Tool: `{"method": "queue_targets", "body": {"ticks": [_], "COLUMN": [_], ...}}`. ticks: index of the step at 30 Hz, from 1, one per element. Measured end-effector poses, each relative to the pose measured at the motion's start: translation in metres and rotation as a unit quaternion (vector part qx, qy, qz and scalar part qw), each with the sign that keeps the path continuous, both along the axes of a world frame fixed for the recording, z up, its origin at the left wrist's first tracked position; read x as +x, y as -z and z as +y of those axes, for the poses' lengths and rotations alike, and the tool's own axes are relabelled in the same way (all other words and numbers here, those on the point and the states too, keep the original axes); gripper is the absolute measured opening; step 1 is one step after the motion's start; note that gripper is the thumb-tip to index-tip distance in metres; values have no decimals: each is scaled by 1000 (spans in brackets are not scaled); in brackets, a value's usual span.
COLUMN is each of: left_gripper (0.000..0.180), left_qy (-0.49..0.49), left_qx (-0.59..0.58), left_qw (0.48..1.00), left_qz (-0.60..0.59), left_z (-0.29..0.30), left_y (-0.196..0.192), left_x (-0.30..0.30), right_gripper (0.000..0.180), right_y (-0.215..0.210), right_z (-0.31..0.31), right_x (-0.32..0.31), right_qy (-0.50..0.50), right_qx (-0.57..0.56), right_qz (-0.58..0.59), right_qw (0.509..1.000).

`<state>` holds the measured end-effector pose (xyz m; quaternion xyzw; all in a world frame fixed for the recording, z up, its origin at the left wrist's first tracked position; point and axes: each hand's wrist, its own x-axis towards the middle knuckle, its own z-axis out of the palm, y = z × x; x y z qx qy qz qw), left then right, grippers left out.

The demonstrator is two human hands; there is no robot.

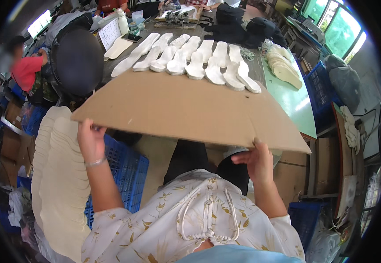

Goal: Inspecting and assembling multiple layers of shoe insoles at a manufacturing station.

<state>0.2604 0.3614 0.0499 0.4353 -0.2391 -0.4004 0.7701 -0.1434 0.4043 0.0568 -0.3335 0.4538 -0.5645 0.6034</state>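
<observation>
A large brown cardboard sheet [177,107] reaches from the worktable toward me, its near edge out past the table. My left hand [92,138] grips its near left corner, with the fingers hidden beneath. Farther right on the same edge, my right hand [259,161] pinches the cardboard, thumb on top and other fingers partly spread below. Rows of white shoe insoles [194,65] lie side by side along the far edge of the sheet, some overlapping it. One insole [245,75] at the right end lies slanted over its neighbour.
A tall stack of cream insoles [61,175] stands at my left beside a blue plastic crate [131,171]. More insoles [282,65] are piled on the green tabletop [302,105] at right. A dark round object [77,61] rises at the left table edge. Other people work beyond.
</observation>
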Motion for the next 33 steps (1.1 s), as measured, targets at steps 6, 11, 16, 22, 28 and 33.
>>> {"method": "queue_targets", "body": {"ticks": [6,11,16,22,28,33], "left_gripper": [25,22,35,42,37,11], "left_qy": [-36,-29,-75,-218,266,547], "left_qx": [-12,-33,-106,-87,-140,-81], "left_qw": [999,999,989,943,949,824], "left_qz": [-23,-26,-74,-234,-93,-123], "left_z": [96,157,199,177,117,74], "left_y": [5,2,-27,-65,-35,27], "left_x": [-5,2,-10,-50,-117,-264], "right_gripper": [49,54,59,53,49,46], "right_y": [-5,-16,-16,-37,-39,23], "right_z": [64,118,186,253,331,404], "right_x": [-19,-49,-94,-123,-191,-218], "right_qy": [-21,-43,47,162,388,478], "right_qx": [17,-23,-107,-135,-120,-78], "right_qz": [20,52,168,22,92,0], "right_qw": [999,997,979,977,909,875]}}
